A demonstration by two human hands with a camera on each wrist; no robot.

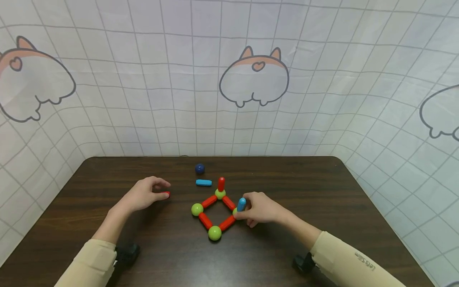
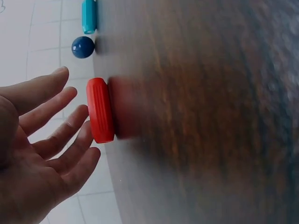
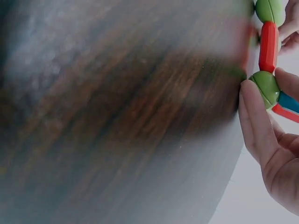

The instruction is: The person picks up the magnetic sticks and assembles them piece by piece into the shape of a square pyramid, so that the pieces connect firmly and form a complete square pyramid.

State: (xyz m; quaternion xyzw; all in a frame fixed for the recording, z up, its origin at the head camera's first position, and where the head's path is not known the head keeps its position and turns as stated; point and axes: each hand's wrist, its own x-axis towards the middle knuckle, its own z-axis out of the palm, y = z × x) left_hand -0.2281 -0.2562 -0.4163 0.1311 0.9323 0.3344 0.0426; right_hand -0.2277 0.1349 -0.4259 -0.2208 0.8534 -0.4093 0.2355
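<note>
The left hand point(image 1: 145, 194) was loosely spread, holding nothing, beside a red stick point(image 2: 100, 112). Farther right, the right hand point(image 1: 264, 208) pinched a green ball point(image 3: 267, 87) beneath a blue stick point(image 1: 241, 204); a sideways tug there could have pulled the adjoining frame point(image 1: 205, 220) apart.

Curtained-off table station; home, office or lab not determinable from the views. Enclosure: white cloth point(image 1: 161, 79), grid-lined like tile, hung behind and along both sides, rippled and creased, curved at the corners. Decoration: cartoon animal rears point(image 1: 254, 79) in grey outline with orange ears and heart marks, more suited to household fabric than to workshop fittings. Furniture: one dark wood-grain tabletop point(image 1: 294, 179), rounded at the far corners, far edge close against the cloth. Equipment: black wrist-worn devices point(image 1: 127, 254), suggestive of a recording setup. Lighting: bright, even, with sheen on the wood.
</note>
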